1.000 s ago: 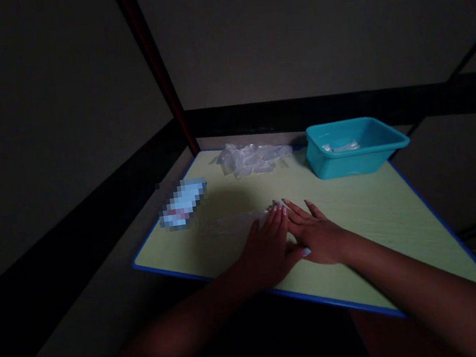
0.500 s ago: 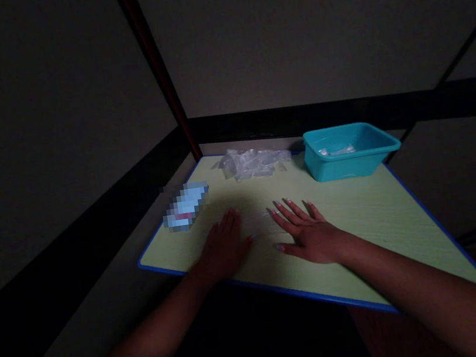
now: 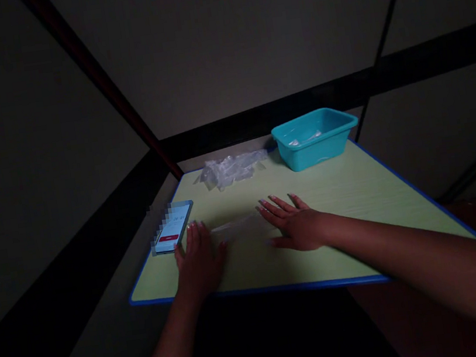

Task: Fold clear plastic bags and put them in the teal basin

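Note:
My left hand (image 3: 199, 261) lies palm down on the left part of the table, fingers stretched out and nothing held. Its fingertips are close to the lower right corner of a phone (image 3: 173, 228) with a lit screen. Palm down as well, my right hand (image 3: 295, 226) rests near the middle with its fingers spread. Between the two hands a thin, clear plastic sheet or bag (image 3: 238, 227) lies flat on the table, its outline hard to make out. The thumbs of both hands are blurred.
The pale green table (image 3: 383, 199) has a blue edge. At the back lies a heap of crumpled clear plastic bags (image 3: 232, 170). A turquoise basin (image 3: 320, 152) stands at the back right with some clear plastic inside. Walls rise behind and to the left.
My left hand has slid left towards the phone, and the gap between my hands is wider. The camera view has tilted. My right hand stays flat on the table.

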{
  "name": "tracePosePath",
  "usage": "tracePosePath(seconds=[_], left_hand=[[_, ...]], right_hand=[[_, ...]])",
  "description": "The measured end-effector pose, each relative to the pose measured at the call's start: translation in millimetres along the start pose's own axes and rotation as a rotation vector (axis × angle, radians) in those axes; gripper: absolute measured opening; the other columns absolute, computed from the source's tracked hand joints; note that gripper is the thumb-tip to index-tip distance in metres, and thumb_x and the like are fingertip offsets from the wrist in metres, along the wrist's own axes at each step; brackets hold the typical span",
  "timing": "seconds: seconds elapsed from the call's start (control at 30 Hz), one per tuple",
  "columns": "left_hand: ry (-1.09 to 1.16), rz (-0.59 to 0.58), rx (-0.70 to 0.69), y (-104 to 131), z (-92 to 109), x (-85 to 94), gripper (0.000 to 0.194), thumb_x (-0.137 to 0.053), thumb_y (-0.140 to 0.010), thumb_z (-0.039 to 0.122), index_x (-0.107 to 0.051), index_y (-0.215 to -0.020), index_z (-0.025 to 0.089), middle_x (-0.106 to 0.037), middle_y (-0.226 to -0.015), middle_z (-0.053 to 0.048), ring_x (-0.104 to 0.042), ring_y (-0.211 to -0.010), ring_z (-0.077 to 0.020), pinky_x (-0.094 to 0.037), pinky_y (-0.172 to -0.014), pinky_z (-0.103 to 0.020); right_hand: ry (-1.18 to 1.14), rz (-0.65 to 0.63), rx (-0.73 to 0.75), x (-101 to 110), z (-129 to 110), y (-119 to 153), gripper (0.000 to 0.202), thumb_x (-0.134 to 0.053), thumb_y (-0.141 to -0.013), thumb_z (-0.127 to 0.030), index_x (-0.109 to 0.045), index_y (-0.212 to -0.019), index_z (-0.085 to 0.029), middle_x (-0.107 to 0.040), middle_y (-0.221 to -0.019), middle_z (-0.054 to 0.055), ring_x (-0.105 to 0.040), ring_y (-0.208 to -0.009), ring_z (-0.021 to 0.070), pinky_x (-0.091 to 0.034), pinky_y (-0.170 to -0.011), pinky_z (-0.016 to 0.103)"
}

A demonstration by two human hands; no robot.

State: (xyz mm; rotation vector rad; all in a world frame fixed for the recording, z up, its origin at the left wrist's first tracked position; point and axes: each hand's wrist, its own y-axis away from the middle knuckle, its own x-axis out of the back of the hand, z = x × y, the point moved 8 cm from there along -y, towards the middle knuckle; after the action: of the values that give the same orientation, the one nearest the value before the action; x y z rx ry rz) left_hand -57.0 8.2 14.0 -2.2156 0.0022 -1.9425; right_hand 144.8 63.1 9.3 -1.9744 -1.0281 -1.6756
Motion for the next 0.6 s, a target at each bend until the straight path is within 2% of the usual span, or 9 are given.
tracePosePath(seconds=[0.07, 0.1, 0.2, 0.3, 0.37, 0.43, 0.6], left_hand=[[0.017, 0.067, -0.065, 2, 22, 13.4, 0.062, -0.029, -0.096, 0.038, -0.024, -0.146, 0.002, -0.012, -0.155, -0.023, -0.011, -0.145, -0.0321, -0.017, -0.108, -0.066], [0.052, 0.064, -0.127, 2, 39, 18.1, 0.061, -0.029, -0.097, 0.037, -0.024, -0.146, 0.002, -0.012, -0.155, -0.023, -0.01, -0.145, -0.0317, -0.018, -0.108, -0.064], [0.194, -0.061, -0.327, 2, 100, 23.7, 0.062, -0.027, -0.097, 0.039, -0.023, -0.146, 0.001, -0.014, -0.155, -0.022, -0.011, -0.145, -0.0288, -0.021, -0.111, -0.056], [0.276, -0.141, -0.373, -5, 141, 25.1, 0.067, -0.023, -0.097, 0.047, -0.023, -0.145, 0.0, -0.018, -0.154, -0.023, -0.012, -0.145, -0.0288, -0.02, -0.112, -0.056], [0.299, -0.174, -0.357, -11, 151, 21.6, 0.067, -0.02, -0.098, 0.047, -0.021, -0.146, 0.0, -0.017, -0.154, -0.023, -0.012, -0.145, -0.0282, -0.02, -0.112, -0.054], [0.298, -0.176, -0.342, -15, 151, 17.7, 0.066, -0.018, -0.099, 0.045, -0.02, -0.146, 0.0, -0.017, -0.154, -0.023, -0.011, -0.145, -0.027, -0.021, -0.113, -0.052], [0.18, -0.165, -0.31, -15, 125, 9.2, 0.061, -0.02, -0.099, 0.044, -0.026, -0.146, 0.005, -0.02, -0.155, -0.019, -0.013, -0.145, -0.0272, -0.022, -0.112, -0.052]], right_hand=[[0.009, 0.005, -0.006, 1, 0, 0, 0.083, -0.039, -0.087, -0.058, -0.008, -0.152, -0.016, 0.001, -0.157, 0.008, 0.006, -0.143, 0.031, 0.003, -0.11, 0.062], [0.018, 0.008, -0.006, 1, -1, 0, 0.082, -0.038, -0.088, -0.058, -0.009, -0.152, -0.015, 0.001, -0.157, 0.009, 0.006, -0.143, 0.0308, 0.003, -0.11, 0.062], [0.056, 0.02, 0.003, 2, -1, 0, 0.078, -0.038, -0.088, -0.049, -0.01, -0.152, -0.014, 0.0, -0.157, 0.009, 0.006, -0.143, 0.0288, 0.001, -0.111, 0.062], [0.084, 0.008, 0.013, 1, -1, -1, 0.075, -0.041, -0.086, -0.038, -0.013, -0.152, -0.019, -0.003, -0.157, 0.008, 0.006, -0.143, 0.0284, 0.001, -0.11, 0.063], [0.081, 0.002, 0.005, 1, 1, -3, 0.075, -0.042, -0.084, -0.037, -0.013, -0.152, -0.024, -0.006, -0.158, 0.007, 0.004, -0.143, 0.0297, 0.001, -0.11, 0.064], [0.07, 0.012, -0.008, 1, 3, -5, 0.074, -0.042, -0.085, -0.038, -0.013, -0.152, -0.025, -0.007, -0.158, 0.007, 0.003, -0.143, 0.0307, 0.001, -0.109, 0.065], [0.017, 0.058, -0.022, 1, 6, -6, 0.071, -0.036, -0.089, -0.046, -0.015, -0.152, -0.021, -0.007, -0.158, 0.008, 0.003, -0.143, 0.0311, 0.002, -0.11, 0.063]])
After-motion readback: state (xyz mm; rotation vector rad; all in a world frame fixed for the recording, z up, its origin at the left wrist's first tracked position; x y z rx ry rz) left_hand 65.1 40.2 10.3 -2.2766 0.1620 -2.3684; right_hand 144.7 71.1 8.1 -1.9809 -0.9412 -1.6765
